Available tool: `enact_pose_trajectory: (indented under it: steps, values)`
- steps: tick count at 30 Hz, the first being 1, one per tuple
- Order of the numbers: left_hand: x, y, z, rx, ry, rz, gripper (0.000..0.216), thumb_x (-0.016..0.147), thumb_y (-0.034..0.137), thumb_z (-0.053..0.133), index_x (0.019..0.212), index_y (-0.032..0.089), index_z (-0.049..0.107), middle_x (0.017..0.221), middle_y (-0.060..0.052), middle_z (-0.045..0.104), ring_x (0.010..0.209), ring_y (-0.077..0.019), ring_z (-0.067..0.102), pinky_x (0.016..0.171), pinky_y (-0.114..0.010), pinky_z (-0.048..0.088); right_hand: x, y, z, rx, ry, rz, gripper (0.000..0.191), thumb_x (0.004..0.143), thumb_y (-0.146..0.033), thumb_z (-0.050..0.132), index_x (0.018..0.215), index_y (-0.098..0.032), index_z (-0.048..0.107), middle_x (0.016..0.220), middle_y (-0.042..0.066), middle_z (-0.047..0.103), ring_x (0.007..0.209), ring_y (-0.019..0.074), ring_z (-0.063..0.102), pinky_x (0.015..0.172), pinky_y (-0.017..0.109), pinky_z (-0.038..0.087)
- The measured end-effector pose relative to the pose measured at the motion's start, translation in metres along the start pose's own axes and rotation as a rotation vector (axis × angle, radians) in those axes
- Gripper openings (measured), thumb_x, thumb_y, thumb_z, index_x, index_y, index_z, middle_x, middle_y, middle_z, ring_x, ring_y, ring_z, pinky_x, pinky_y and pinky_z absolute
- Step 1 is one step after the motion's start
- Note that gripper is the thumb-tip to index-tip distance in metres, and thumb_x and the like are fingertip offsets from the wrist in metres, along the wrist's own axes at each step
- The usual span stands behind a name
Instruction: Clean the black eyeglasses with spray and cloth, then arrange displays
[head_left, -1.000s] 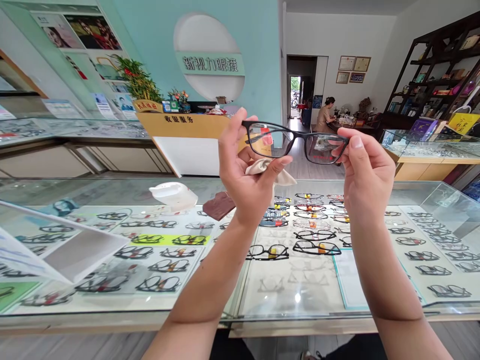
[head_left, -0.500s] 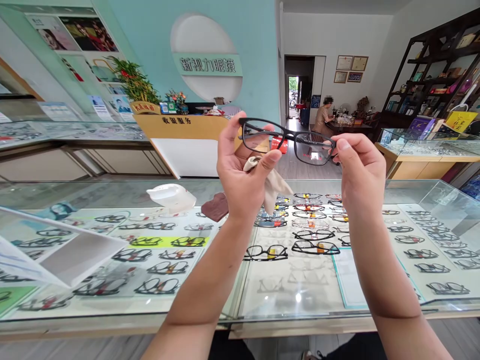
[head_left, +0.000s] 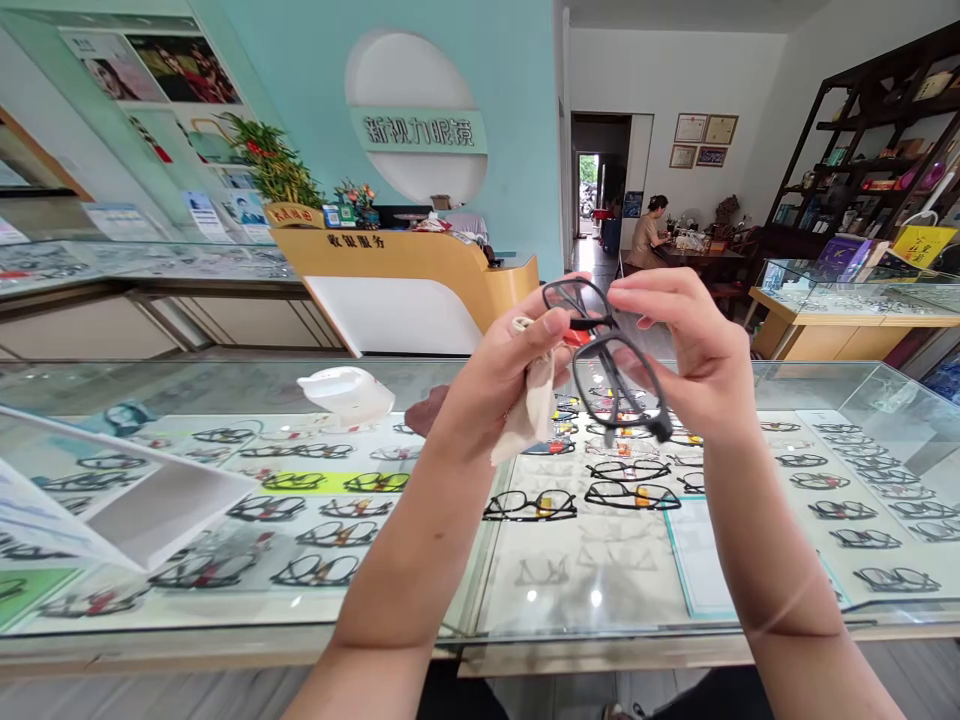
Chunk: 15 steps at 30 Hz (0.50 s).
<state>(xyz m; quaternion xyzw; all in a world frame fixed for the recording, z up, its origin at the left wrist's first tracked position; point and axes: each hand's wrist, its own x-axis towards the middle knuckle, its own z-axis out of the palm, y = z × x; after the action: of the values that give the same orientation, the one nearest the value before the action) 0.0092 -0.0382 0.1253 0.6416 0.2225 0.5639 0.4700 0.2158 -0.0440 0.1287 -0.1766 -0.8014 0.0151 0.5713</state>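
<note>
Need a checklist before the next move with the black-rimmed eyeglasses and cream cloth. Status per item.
1. Left hand has hold of the black-rimmed eyeglasses: ok.
2. Soft cream cloth in the left hand too: ok, its end hanging loose.
3. Right hand gripping the frame: cannot tell; fingers are right at it, but contact is unclear.
4. Frame level: not ok; it slants, one lens lower than the other.
5. Lenses free of smudges: cannot tell at this size.
6. Eyeglasses off the glass-topped display case: ok, held up above it.
</note>
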Motion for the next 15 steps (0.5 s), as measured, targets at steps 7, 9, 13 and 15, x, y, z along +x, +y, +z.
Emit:
enact_pose_trajectory:
  steps: [7, 9, 13, 15]
  values:
    - [-0.006, 0.004, 0.001, -0.099, 0.005, -0.119, 0.045, 0.084, 0.066, 0.080, 0.102, 0.025, 0.076, 0.073, -0.002, 0.066, 0.049, -0.0131, 0.056, 0.041, -0.027, 0.042, 0.000, -0.013, 0.003, -0.153, -0.012, -0.116, 0.033, 0.098, -0.038, 0.072, 0.131, -0.040, 0.076, 0.132, 0.008, 0.068, 0.118, 0.0285, 0.066, 0.096, 0.051, 0.060]
    - [-0.006, 0.003, -0.001, -0.069, 0.007, -0.125, 0.048, 0.084, 0.069, 0.078, 0.100, 0.025, 0.076, 0.068, -0.002, 0.063, 0.048, -0.0143, 0.057, 0.040, -0.028, 0.043, 0.000, -0.012, 0.004, -0.197, 0.014, -0.138, 0.034, 0.097, -0.040, 0.074, 0.131, -0.041, 0.075, 0.131, 0.007, 0.068, 0.118, 0.0291, 0.066, 0.095, 0.052, 0.060]
    - [-0.008, -0.001, 0.001, 0.009, 0.055, -0.109, 0.053, 0.087, 0.077, 0.069, 0.092, 0.025, 0.076, 0.063, -0.001, 0.059, 0.047, -0.0139, 0.056, 0.043, -0.030, 0.049, -0.002, -0.010, 0.006, -0.258, 0.055, -0.157, 0.033, 0.096, -0.041, 0.076, 0.129, -0.044, 0.076, 0.126, 0.006, 0.070, 0.117, 0.0295, 0.065, 0.095, 0.052, 0.058]
    - [-0.013, -0.002, 0.003, 0.140, 0.153, 0.065, 0.053, 0.086, 0.078, 0.070, 0.088, 0.025, 0.075, 0.063, -0.002, 0.060, 0.048, -0.0143, 0.057, 0.044, -0.030, 0.051, -0.002, -0.011, 0.006, -0.278, 0.083, -0.188, 0.030, 0.097, -0.038, 0.076, 0.126, -0.043, 0.077, 0.123, 0.004, 0.073, 0.114, 0.0284, 0.067, 0.096, 0.051, 0.057]
